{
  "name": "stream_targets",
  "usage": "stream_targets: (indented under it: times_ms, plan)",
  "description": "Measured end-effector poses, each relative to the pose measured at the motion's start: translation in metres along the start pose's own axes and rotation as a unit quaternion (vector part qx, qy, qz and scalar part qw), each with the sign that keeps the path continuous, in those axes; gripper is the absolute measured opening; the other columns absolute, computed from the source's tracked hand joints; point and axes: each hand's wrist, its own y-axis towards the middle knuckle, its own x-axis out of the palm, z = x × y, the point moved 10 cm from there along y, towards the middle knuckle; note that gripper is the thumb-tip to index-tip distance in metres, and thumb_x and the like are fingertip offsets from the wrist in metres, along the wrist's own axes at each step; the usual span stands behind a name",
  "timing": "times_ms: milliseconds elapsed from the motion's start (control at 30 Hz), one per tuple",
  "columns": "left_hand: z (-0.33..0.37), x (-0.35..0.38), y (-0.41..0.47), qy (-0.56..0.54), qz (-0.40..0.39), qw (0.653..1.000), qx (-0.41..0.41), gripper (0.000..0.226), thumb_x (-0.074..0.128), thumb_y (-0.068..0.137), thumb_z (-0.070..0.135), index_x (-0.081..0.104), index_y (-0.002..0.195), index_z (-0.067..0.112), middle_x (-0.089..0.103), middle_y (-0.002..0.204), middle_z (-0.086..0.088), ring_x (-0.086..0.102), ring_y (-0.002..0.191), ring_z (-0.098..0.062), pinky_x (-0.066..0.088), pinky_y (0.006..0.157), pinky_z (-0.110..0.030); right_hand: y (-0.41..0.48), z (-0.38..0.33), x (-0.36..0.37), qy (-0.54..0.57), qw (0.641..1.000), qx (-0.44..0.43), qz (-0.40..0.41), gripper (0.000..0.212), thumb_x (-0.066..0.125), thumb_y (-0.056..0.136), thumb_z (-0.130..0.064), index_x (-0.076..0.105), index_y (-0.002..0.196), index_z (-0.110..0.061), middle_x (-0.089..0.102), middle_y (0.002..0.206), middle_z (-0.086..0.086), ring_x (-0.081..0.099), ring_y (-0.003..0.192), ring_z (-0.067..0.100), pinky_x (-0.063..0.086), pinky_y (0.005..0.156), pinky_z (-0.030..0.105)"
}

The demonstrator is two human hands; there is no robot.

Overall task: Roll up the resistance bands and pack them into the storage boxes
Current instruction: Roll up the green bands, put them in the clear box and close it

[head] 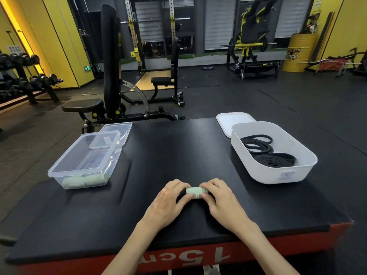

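Head view: two bare hands meet at the near middle of one black padded platform top (178,151) with a red front edge. The left hand (166,201) and right hand (222,199) each curl fingers and thumb round one end of a single pale green rolled resistance band (195,192), which lies on the pad between them.

Farther left stands one clear rectangular plastic storage box (59,171). At its near end lie pale green rolled bands (79,181), at least two; the exact count is unclear through the wall. One clear plastic lid (119,129) leans on its far rim.

Farther right sits one white rounded plastic tub (268,173) holding two coiled bundles of black rubber resistance bands (258,144). One white lid (226,121) lies flat just behind it.

Beyond the platform are two black gym benches (109,66), with one yellow barrel (297,54) far right.
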Motion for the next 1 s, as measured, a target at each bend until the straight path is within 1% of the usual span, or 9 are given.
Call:
stream_targets:
  times_ms: [100, 233, 367, 567, 700, 800, 900, 967, 1000]
  plan:
    - [-0.002, 0.000, 0.000, -0.012, 0.002, 1.000, -0.009, 0.034, 0.044, 0.095, 0.051, 0.062, 0.111, 0.028, 0.050, 0.100, 0.019, 0.049, 0.091, -0.001, 0.045, 0.083, -0.022, 0.002, 0.003, -0.001, 0.004, 1.000, 0.011, 0.007, 0.020, 0.059, 0.092, -0.022, 0.065, 0.112, -0.018, 0.052, 0.103, -0.010, 0.046, 0.095, 0.004, 0.032, 0.079, 0.004]
    - [-0.004, 0.000, 0.001, 0.000, 0.001, 1.000, -0.014, 0.035, 0.042, 0.095, 0.050, 0.063, 0.112, 0.027, 0.056, 0.109, 0.022, 0.050, 0.100, -0.002, 0.043, 0.090, -0.020, 0.003, 0.003, 0.001, -0.004, 1.000, 0.002, 0.002, 0.023, 0.058, 0.093, -0.022, 0.065, 0.114, -0.016, 0.064, 0.107, -0.010, 0.051, 0.100, 0.008, 0.035, 0.087, 0.010]
    - [-0.005, 0.003, 0.003, 0.021, -0.007, 1.000, -0.014, 0.037, 0.038, 0.097, 0.048, 0.065, 0.113, 0.027, 0.058, 0.110, 0.021, 0.048, 0.094, -0.003, 0.040, 0.088, -0.018, 0.005, 0.002, 0.002, -0.004, 1.000, 0.002, 0.002, 0.027, 0.054, 0.095, -0.024, 0.065, 0.118, -0.014, 0.065, 0.109, -0.009, 0.046, 0.098, 0.004, 0.031, 0.087, 0.008]
    - [-0.009, 0.006, 0.008, 0.023, -0.027, 0.999, -0.016, 0.043, 0.031, 0.097, 0.050, 0.066, 0.103, 0.026, 0.054, 0.108, 0.023, 0.047, 0.090, -0.005, 0.038, 0.084, -0.016, 0.010, 0.005, 0.007, -0.027, 0.999, 0.006, -0.015, 0.031, 0.050, 0.096, -0.024, 0.063, 0.121, -0.012, 0.066, 0.108, -0.004, 0.052, 0.097, 0.014, 0.041, 0.085, 0.021]
    - [-0.013, 0.008, 0.011, 0.011, -0.051, 0.998, -0.023, 0.038, 0.036, 0.099, 0.047, 0.067, 0.102, 0.025, 0.053, 0.110, 0.023, 0.048, 0.091, -0.006, 0.038, 0.086, -0.017, 0.015, 0.002, 0.008, -0.050, 0.998, 0.007, -0.033, 0.031, 0.045, 0.092, -0.028, 0.067, 0.109, -0.014, 0.065, 0.092, -0.001, 0.055, 0.083, 0.019, 0.046, 0.074, 0.029]
    - [-0.012, 0.010, 0.014, 0.013, -0.075, 0.997, -0.019, 0.032, 0.042, 0.099, 0.043, 0.067, 0.106, 0.023, 0.054, 0.112, 0.021, 0.046, 0.091, -0.003, 0.036, 0.085, -0.016, 0.018, 0.003, 0.007, -0.047, 0.998, 0.015, -0.049, 0.015, 0.052, 0.090, -0.024, 0.064, 0.091, -0.015, 0.059, 0.078, -0.001, 0.052, 0.073, 0.017, 0.045, 0.068, 0.032]
    - [-0.012, 0.011, 0.017, -0.014, -0.104, 0.994, -0.042, 0.026, 0.050, 0.094, 0.046, 0.064, 0.103, 0.026, 0.054, 0.111, 0.022, 0.047, 0.092, 0.000, 0.036, 0.084, -0.016, 0.019, 0.007, 0.001, 0.000, 0.998, 0.034, -0.044, 0.005, 0.063, 0.085, -0.021, 0.066, 0.088, -0.020, 0.060, 0.077, -0.005, 0.053, 0.072, 0.011, 0.045, 0.068, 0.028]
    - [-0.015, 0.011, 0.021, -0.048, -0.122, 0.989, -0.072, 0.022, 0.054, 0.089, 0.048, 0.062, 0.099, 0.030, 0.057, 0.106, 0.020, 0.050, 0.095, 0.000, 0.042, 0.086, -0.021, 0.018, 0.007, -0.001, 0.019, 0.998, 0.035, -0.041, 0.007, 0.065, 0.083, -0.019, 0.068, 0.089, -0.023, 0.061, 0.079, -0.007, 0.054, 0.073, 0.008, 0.045, 0.070, 0.026]
    - [-0.015, 0.012, 0.023, -0.068, -0.135, 0.985, -0.084, 0.023, 0.055, 0.088, 0.049, 0.061, 0.102, 0.032, 0.058, 0.106, 0.019, 0.052, 0.097, 0.000, 0.044, 0.089, -0.022, 0.018, 0.005, -0.001, 0.026, 0.998, 0.033, -0.041, 0.008, 0.066, 0.083, -0.019, 0.069, 0.088, -0.023, 0.062, 0.080, -0.008, 0.055, 0.074, 0.007, 0.046, 0.070, 0.026]
